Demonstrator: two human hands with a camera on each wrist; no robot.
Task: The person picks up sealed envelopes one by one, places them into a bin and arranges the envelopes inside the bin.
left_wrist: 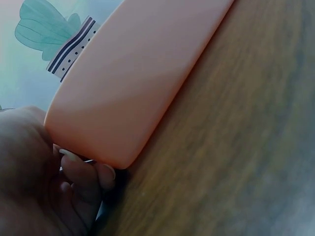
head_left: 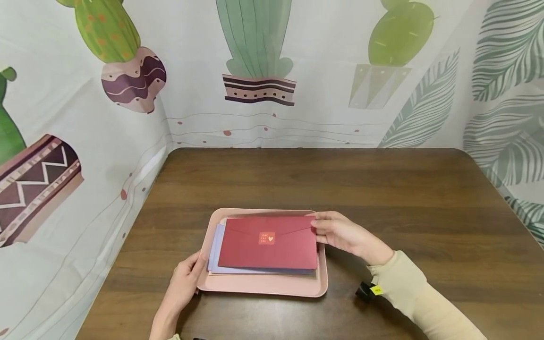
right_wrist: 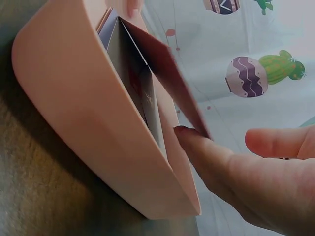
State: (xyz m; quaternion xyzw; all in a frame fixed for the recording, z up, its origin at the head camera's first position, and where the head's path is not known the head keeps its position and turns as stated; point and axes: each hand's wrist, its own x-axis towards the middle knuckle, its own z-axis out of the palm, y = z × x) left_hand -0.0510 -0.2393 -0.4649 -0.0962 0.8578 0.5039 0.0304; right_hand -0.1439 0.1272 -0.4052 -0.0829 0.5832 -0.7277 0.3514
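Red envelope [head_left: 267, 242] lies lengthwise left-right, flap up.

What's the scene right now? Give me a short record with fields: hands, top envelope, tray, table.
left hand: holds the tray at its near left corner
right hand: pinches the red envelope's right edge, lifting it slightly
red envelope: top of the stack, flap side up, gold heart sticker at centre
stack: pale envelopes beneath, inside the tray
tray: pink, flat on the table
table: dark wood
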